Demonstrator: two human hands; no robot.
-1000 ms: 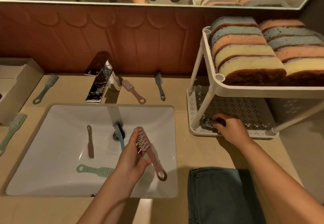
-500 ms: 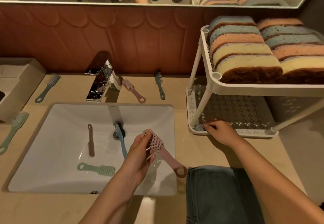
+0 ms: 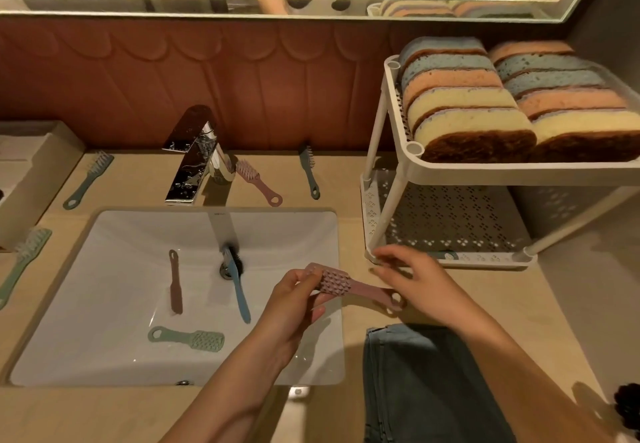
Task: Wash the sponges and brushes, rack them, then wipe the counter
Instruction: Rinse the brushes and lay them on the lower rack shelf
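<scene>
My left hand (image 3: 294,298) pinches the bristled head of a pink brush (image 3: 341,285) over the sink's right edge, with the handle pointing right. My right hand (image 3: 417,281) hovers with loosely spread fingers at the handle's ring end; whether it touches is unclear. A brown brush (image 3: 175,281), a blue brush (image 3: 239,286) and a green brush (image 3: 188,338) lie in the white sink (image 3: 104,241). The white rack (image 3: 485,168) carries several sponges (image 3: 464,120) on its top tier. A teal brush (image 3: 445,255) lies on the lower tier.
More brushes lie on the counter: teal (image 3: 88,179), pink (image 3: 258,182), blue (image 3: 309,172) and green (image 3: 24,262). The chrome faucet (image 3: 194,155) stands behind the sink. A folded grey-blue cloth (image 3: 426,383) lies front right. A beige box (image 3: 38,172) sits left.
My left hand swung the pink brush to the right, handle outward. My right hand drew back from the rack's lower tier, leaving a brush there, and came to the pink handle.
</scene>
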